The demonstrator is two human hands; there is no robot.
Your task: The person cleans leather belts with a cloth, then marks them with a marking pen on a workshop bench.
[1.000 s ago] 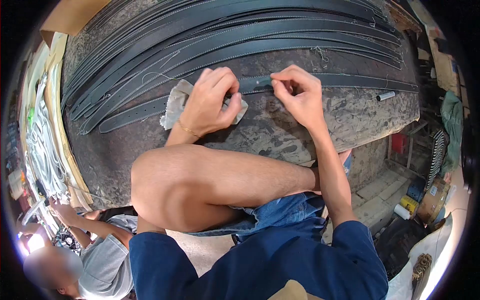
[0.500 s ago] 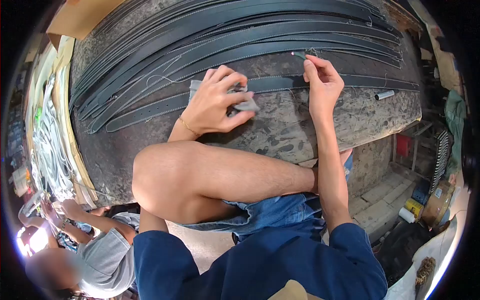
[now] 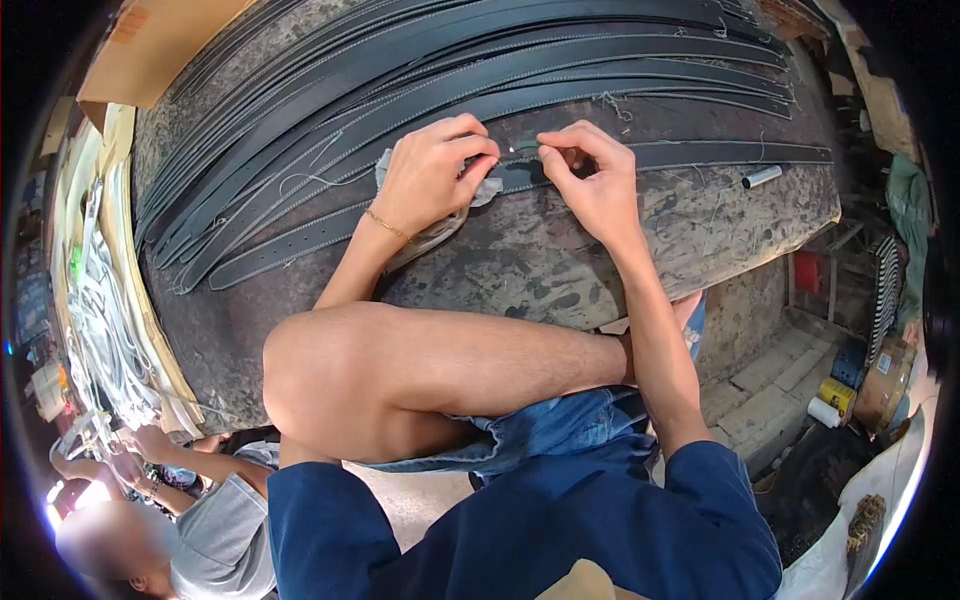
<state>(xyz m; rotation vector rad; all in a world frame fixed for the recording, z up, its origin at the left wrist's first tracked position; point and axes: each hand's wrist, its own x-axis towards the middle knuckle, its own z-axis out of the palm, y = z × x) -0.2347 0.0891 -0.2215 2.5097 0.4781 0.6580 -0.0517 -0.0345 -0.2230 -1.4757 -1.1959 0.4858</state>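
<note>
In the head view, at upper centre, the right hand (image 3: 603, 187) pinches a thin green stick (image 3: 525, 145) between thumb and forefinger near the stitched dark strap (image 3: 700, 153), while the left hand (image 3: 425, 178), by the grey cloth (image 3: 487, 191), curls thumb towards forefinger, any pinch unclear.

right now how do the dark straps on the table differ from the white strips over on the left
The dark straps are near black with pale stitching along their edges; the white strips are pale, with no stitching that I can make out. The dark straps lie fairly flat in long, gently curved rows, while the white strips are heaped in a loose tangle. Both are long, narrow and gathered in numbers.
</note>
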